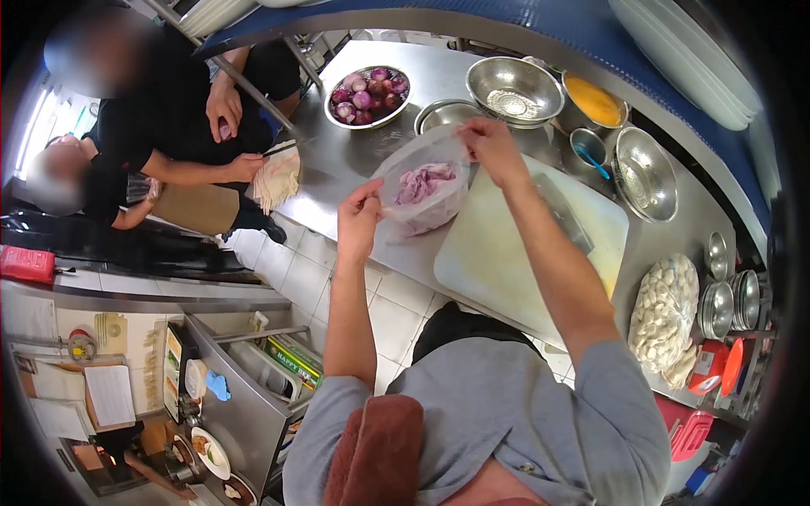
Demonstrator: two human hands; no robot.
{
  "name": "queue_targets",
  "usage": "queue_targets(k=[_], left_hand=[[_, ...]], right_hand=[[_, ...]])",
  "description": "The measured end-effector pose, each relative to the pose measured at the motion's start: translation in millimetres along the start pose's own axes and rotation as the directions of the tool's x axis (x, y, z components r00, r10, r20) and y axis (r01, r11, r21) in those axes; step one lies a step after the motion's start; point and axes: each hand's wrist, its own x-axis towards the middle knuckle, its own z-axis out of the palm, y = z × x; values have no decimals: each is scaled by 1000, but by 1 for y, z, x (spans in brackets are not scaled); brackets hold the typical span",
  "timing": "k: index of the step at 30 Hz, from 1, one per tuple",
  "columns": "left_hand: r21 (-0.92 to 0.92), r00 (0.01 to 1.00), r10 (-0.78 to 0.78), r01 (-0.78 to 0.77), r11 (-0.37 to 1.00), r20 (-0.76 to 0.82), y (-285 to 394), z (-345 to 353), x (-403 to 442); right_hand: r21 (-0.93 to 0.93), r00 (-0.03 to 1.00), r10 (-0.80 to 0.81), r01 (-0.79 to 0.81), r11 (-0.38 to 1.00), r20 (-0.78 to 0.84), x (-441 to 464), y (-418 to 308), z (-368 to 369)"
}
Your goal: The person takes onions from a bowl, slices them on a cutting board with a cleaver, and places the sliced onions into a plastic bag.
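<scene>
A clear plastic bag [435, 207] is held up by its rim, mouth spread, at the left edge of the cutting board. Purple slices that look like onion [424, 182] lie inside it. My left hand [361, 218] pinches the near left side of the rim. At the far right side, my right hand [491, 148] grips the rim between thumb and fingers. The white cutting board [481, 253] lies below my right forearm. On it rests a broad grey blade-like object [567, 221], partly covered by that forearm.
A colander of red onions [369, 99] stands beyond the bag. Steel bowls [515, 88] and a pot of orange-yellow contents [594, 101] line the back. At right lies a bag of pale garlic-like pieces [665, 312]. Across the corner, a co-worker's hand [245, 167] holds a knife.
</scene>
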Motion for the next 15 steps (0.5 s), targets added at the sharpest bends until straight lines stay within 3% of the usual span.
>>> queue_targets(k=[3, 6, 7, 8, 9, 10, 12, 14, 15], left_hand=[[-80, 1000, -10, 10, 997, 5, -5, -3, 6], [-104, 994, -105, 100, 990, -43, -6, 13, 3], [366, 984, 176, -152, 918, -34, -8, 20, 2], [735, 905, 411, -352, 579, 110, -10, 24, 2], [733, 906, 407, -354, 581, 114, -12, 24, 3], [696, 910, 392, -367, 617, 132, -13, 25, 5], [652, 913, 372, -386, 653, 167, -10, 21, 9], [508, 981, 192, -183, 841, 36, 9, 9, 5], [524, 973, 224, -216, 824, 49, 20, 8, 2]], right_hand=[[118, 957, 276, -285, 951, 91, 4, 24, -22], [196, 944, 325, -330, 923, 60, -6, 30, -21], [196, 941, 334, -340, 920, 61, -9, 29, -16], [344, 941, 336, -328, 880, 37, -10, 27, -8], [485, 941, 338, -300, 822, 9, -12, 21, 0], [485, 941, 340, -297, 822, 0, -10, 22, 5], [567, 948, 298, -309, 763, 115, -6, 23, 15], [657, 949, 286, -299, 692, 131, -10, 19, 16], [621, 955, 247, -293, 727, 162, -4, 33, 5]])
